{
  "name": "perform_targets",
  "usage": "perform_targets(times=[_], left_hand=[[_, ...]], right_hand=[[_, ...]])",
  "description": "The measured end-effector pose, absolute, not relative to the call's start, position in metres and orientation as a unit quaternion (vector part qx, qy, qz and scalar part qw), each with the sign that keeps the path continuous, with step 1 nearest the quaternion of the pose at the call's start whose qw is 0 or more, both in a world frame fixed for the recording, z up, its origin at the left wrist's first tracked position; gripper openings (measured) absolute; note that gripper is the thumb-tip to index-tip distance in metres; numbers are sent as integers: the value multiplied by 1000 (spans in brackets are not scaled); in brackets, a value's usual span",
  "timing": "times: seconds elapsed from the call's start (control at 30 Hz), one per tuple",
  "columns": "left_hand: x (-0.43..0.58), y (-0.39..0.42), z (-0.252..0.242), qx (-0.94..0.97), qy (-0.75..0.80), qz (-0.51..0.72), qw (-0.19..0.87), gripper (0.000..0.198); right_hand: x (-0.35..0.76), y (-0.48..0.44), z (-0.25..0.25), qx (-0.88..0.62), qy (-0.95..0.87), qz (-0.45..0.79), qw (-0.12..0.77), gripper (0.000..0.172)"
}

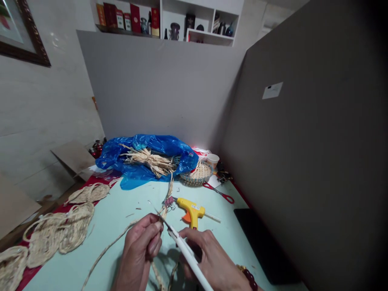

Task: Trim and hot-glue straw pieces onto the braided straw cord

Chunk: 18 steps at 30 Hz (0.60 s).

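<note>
My left hand [141,242] is closed, thumb and forefinger pinching the end of a plaited straw cord near the blades of the scissors. Closed around white-handled scissors [189,252] is my right hand [212,254]; their thin metal blades point up and left, close to my left fingertips. One length of straw cord [112,242] runs down to the left across the table, and more cord [157,275] hangs below my hands. Just beyond the blades, a pinkish clip [168,201] grips straw strands leading to the far side. My fingers hide part of the straw.
A yellow glue gun [190,210] lies right of the clip. Behind are a blue plastic bag [145,141] with a straw bundle [151,159], a round basket [198,173], a paper cup [212,159] and red-handled scissors [220,192]. Woven straw pieces [75,226] line the left; a black slab [263,246] lies right.
</note>
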<state>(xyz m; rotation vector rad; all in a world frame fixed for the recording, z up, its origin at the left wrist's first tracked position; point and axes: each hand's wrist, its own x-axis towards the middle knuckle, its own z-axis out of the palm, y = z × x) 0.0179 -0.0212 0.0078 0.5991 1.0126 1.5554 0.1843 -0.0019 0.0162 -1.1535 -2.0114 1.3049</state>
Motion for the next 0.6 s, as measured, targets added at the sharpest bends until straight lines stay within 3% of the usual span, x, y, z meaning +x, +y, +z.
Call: perform_targets(times=[0.23,0.5,0.6], left_hand=[[15,-18,2,260,434,654,562,20],[17,-22,8,257,412,671,561,24],[17,-22,10,253,401,681,559,21]], right_hand=[[186,0,14,-425,-761,430,235,20],[186,-1,12,-412,-737,473,252,25],[185,-3,10,-419,-734,466,261,19]])
